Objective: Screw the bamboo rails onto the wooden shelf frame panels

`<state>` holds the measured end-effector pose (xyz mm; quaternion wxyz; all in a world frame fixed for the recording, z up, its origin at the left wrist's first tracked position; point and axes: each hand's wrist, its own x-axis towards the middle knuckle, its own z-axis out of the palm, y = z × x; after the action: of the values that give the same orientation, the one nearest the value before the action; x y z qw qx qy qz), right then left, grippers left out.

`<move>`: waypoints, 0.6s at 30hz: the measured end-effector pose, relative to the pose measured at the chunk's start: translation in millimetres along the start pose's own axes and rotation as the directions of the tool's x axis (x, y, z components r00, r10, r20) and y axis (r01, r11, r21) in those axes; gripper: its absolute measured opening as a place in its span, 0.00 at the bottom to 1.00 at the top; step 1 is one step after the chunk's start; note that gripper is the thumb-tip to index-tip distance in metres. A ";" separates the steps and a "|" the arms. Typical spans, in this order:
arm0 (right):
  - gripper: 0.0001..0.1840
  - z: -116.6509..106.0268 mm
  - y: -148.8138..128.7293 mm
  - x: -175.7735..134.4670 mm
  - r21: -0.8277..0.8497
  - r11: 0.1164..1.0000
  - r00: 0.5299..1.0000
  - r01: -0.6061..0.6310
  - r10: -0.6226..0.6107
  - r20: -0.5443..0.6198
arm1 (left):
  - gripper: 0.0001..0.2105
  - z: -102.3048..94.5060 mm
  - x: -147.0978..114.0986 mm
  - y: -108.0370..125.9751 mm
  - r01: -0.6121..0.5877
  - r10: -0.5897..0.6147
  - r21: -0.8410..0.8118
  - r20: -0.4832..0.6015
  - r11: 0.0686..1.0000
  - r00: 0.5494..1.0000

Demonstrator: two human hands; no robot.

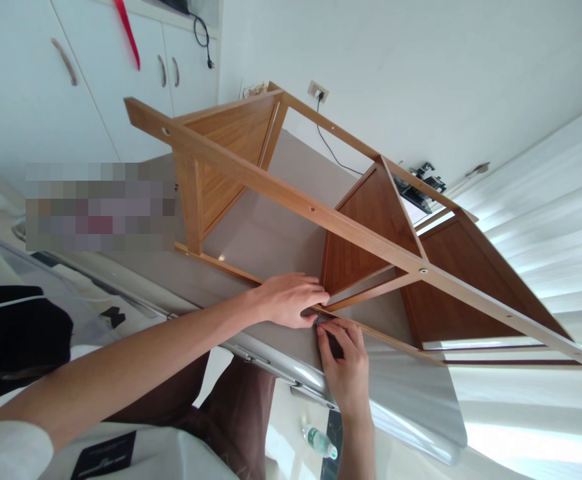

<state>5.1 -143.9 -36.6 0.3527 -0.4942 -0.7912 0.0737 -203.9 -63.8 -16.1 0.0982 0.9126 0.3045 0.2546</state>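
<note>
A wooden shelf frame (251, 175) with slanted panels lies on its side over the grey tabletop (291, 227). My left hand (291, 300) is closed around its lower rail, where the middle panel (358, 230) meets it. Close beside it, my right hand (343, 343) is in a pinch against the outer face of the same rail. Whatever sits between those right fingertips is too small and hidden to name. Along the upper rail, a bolt head (423, 271) shows in one hole, and other holes are visible.
White cabinets (21, 87) stand at the far left, and a wall socket (318, 91) with a plugged cable is behind the frame. Black equipment (421, 187) sits beyond it. White curtains (561, 227) hang on the right. A plastic bottle (319, 441) lies on the floor below the table's edge.
</note>
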 end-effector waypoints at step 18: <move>0.06 0.0 2.2 -4.8 -0.006 1.000 1.000 -0.011 0.011 -0.013 | 0.05 -1.6 -0.6 0.5 -0.005 0.005 0.008 -0.005 1.000 1.000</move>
<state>8.0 -146.8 -40.0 0.3560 -0.4999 -0.7864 0.0699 -204.8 -64.5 -14.8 0.0932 0.9131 0.3032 0.2560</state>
